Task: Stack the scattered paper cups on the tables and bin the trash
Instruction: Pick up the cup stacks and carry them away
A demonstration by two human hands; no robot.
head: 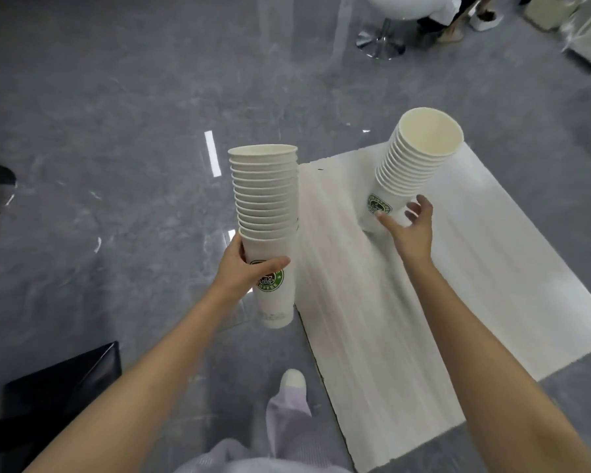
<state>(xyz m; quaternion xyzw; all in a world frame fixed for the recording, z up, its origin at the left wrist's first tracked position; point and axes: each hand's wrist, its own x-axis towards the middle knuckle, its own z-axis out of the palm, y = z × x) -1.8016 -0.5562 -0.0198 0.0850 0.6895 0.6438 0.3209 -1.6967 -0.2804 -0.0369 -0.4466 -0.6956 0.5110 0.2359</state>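
Note:
My left hand [243, 271] grips the bottom cup of a tall stack of white paper cups [265, 199] with a green coffee logo, held upright in the air just left of the white table [458, 285]. A second stack of the same cups [413, 158] stands on the table, leaning toward the right. My right hand [408, 227] is at the base of that stack with fingers spread; the thumb and fingertips touch or nearly touch the lowest cup. Both stacks hold several nested cups.
The floor is grey and glossy. A black object [65, 387] lies low on the left. A chair base [381, 42] and a person's feet [485, 18] are at the far top. My own leg and shoe [292, 380] are beside the table's near edge.

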